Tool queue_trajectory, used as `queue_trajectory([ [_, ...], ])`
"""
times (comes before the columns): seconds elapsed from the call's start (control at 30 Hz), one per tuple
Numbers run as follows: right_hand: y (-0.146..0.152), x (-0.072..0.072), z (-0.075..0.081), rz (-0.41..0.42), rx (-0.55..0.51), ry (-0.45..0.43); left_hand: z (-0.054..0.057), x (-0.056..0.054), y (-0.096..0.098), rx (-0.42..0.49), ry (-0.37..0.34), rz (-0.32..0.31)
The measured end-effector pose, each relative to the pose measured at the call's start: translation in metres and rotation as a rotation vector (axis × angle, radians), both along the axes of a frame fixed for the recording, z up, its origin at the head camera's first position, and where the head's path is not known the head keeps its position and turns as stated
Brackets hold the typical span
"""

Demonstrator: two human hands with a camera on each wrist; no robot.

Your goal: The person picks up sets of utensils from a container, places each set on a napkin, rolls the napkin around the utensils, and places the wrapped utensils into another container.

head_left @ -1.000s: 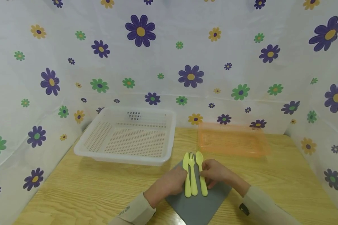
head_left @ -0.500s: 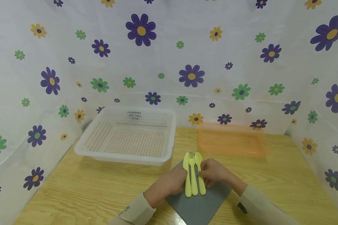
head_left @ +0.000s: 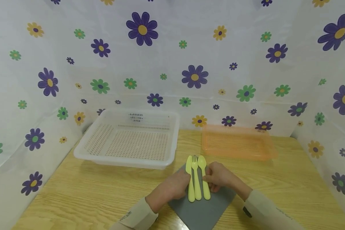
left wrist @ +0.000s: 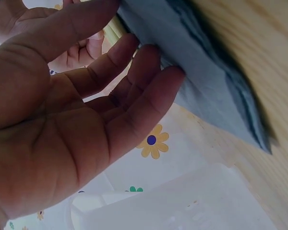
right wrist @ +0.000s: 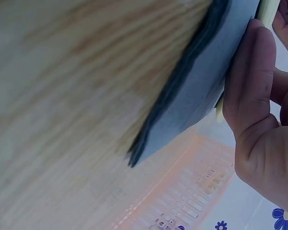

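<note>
A yellow knife (head_left: 191,190), fork (head_left: 197,183) and spoon (head_left: 206,190) lie side by side on a folded grey cloth napkin (head_left: 202,214), which is turned cornerwise. My left hand (head_left: 176,185) touches the knife's outer side. From the right, my right hand (head_left: 220,175) touches the spoon's handle with its fingertips. The left wrist view shows the left hand (left wrist: 62,124) with loosely bent fingers at the napkin. In the right wrist view the right hand's fingers (right wrist: 252,72) stretch along the napkin, beside a strip of yellow cutlery.
A white plastic basket (head_left: 172,156) stands at the back left of the wooden table (head_left: 103,198). An orange perforated tray (head_left: 238,155) lies at the back right. Behind both hangs a flower-patterned white sheet (head_left: 166,57).
The spoon has shifted left toward the fork and its handle now lies closer, with the right hand moving slightly along. The knife, fork and left hand have hardly moved.
</note>
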State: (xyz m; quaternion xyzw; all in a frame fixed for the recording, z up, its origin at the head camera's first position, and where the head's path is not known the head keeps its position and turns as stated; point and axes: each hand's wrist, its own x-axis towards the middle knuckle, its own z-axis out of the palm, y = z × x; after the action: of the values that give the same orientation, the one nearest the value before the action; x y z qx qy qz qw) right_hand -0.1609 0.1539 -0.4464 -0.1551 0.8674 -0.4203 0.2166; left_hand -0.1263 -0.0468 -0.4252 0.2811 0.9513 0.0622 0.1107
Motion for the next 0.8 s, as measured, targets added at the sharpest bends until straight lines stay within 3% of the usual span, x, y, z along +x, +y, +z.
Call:
queue_trajectory([
  [0.33, 0.0027, -0.0011, -0.0037, 0.019, -0.004, -0.011, 0.0001, -0.0001, -0.0032, 0.042, 0.01, -0.023],
  [0.63, 0.0058, 0.0004, -0.0032, 0.012, -0.033, -0.056, -0.0015, -0.0021, -0.0028, 0.043, -0.073, 0.016],
  [0.8, 0.0044, -0.0005, -0.0023, -0.006, -0.034, -0.069, -0.0005, -0.0032, -0.0026, 0.043, -0.083, 0.025],
])
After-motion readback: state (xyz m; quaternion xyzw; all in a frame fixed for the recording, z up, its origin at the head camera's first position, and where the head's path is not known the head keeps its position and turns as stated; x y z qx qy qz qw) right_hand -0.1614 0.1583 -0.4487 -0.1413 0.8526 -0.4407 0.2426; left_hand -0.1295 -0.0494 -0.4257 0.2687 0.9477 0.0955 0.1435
